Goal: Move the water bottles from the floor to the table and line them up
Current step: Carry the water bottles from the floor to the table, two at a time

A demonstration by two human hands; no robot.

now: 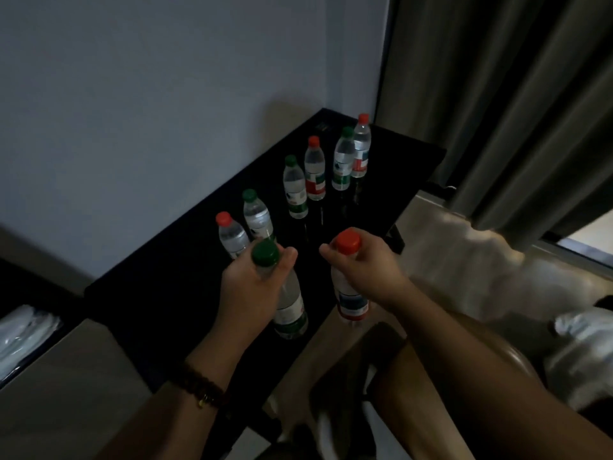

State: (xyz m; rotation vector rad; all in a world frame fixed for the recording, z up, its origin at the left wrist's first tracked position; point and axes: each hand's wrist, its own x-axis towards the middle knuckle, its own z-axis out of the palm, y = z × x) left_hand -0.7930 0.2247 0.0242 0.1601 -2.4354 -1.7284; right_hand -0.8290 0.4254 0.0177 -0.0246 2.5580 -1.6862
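A clear green-capped bottle [292, 307] is gripped at the neck by the left hand [252, 280], above the near part of the black table [149, 303]. A red-capped bottle [351, 300] with a red-and-blue label is gripped likewise by the right hand [365, 263], at the table's near right edge. Whether either base rests on the top cannot be told. Beyond, six upright bottles [294, 190], red and green caps mixed, are ranged loosely toward the far corner. Bare tabletop is left on their right; the wall [166, 94] runs close on their left.
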